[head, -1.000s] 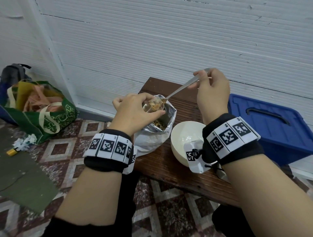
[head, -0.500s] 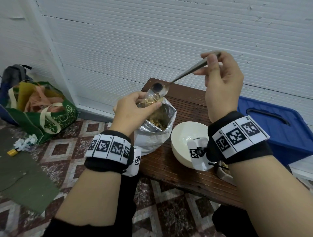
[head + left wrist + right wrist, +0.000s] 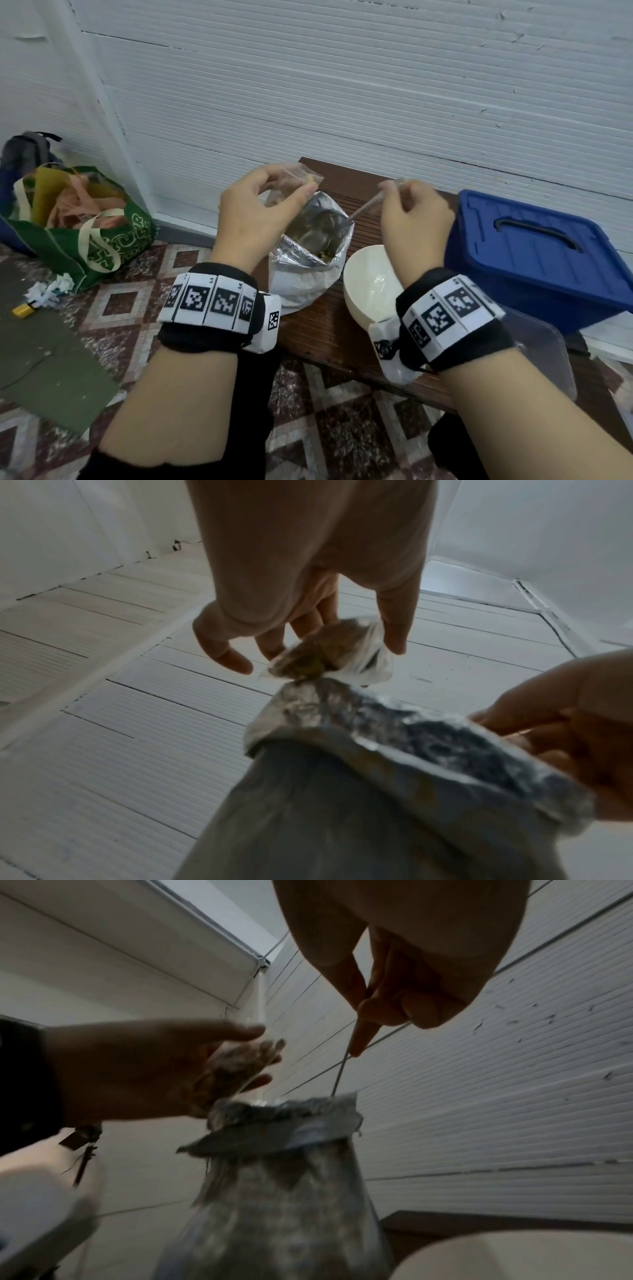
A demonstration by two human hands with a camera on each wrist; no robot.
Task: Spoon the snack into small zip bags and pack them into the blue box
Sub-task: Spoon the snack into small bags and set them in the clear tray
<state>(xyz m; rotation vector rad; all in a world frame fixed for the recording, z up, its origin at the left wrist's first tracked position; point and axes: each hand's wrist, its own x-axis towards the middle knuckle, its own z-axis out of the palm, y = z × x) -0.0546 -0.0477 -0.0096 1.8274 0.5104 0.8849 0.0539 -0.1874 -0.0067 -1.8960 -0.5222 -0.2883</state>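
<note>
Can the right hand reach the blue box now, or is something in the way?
Probably yes, but not freely: the right hand holds the spoon dipped in the foil bag. The blue box sits beside it, lid shut, nothing between.

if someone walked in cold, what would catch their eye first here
Probably the two hands over the open foil bag on the brown bench: the left hand holds a small zip bag with snack in it just above the foil bag's mouth, while the right hand dips a spoon into it. Next, the closed blue box at the right, beside a white bowl.
</note>
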